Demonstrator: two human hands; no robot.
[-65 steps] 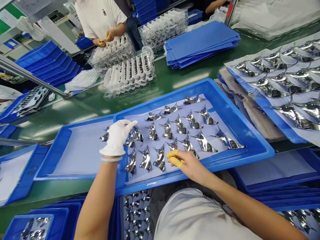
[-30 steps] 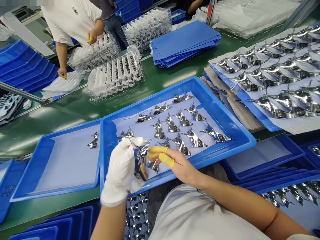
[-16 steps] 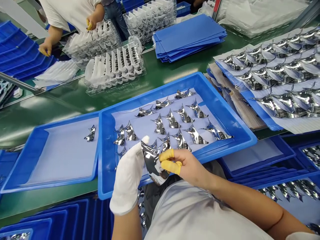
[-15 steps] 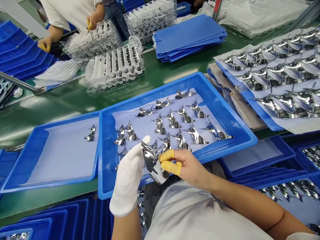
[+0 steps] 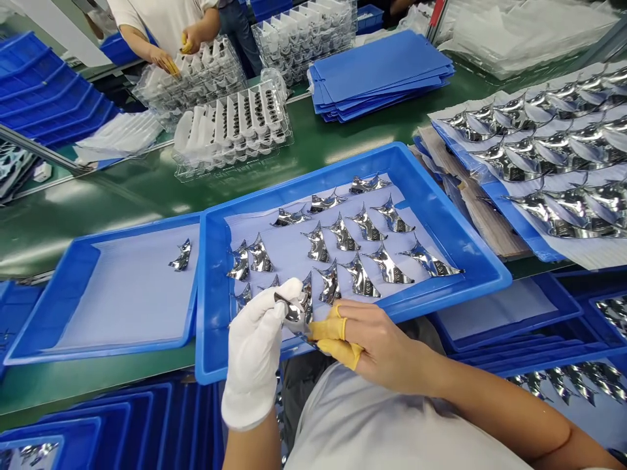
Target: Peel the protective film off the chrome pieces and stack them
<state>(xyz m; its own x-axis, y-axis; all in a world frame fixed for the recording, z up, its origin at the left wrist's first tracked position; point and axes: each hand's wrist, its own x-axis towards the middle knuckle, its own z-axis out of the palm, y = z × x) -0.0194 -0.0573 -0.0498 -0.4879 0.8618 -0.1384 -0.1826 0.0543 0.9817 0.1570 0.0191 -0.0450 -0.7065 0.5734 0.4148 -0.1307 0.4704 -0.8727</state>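
My left hand [image 5: 255, 356] wears a white fabric glove, and my right hand [image 5: 379, 343] has yellow finger cots on two fingers. Between them, a crumpled mirror-silver foil piece [image 5: 294, 313] is pinched, partly hidden by the glove and cots. Just beyond my hands lies a blue plastic tray [image 5: 343, 166] lined with a lavender sheet [image 5: 289, 254]. Several curved, pointed foil pieces [image 5: 360, 277] stand in loose rows on that sheet. One similar foil piece [image 5: 182, 256] lies alone in a shallow blue tray [image 5: 132, 297] to the left.
A co-worker's hands [image 5: 171, 52] work at clear trays with white inserts [image 5: 230, 124] beyond the green bench [image 5: 122, 209]. A stack of blue sheets [image 5: 382, 75] lies behind. Foil pieces on white sheets [image 5: 553, 147] fill a blue tray at right, with stacked blue trays [image 5: 147, 424] below.
Both hands have come together over the tray's near edge, holding a foil piece lifted from the rows. The piece now looks bent tighter, and the view has shifted slightly.
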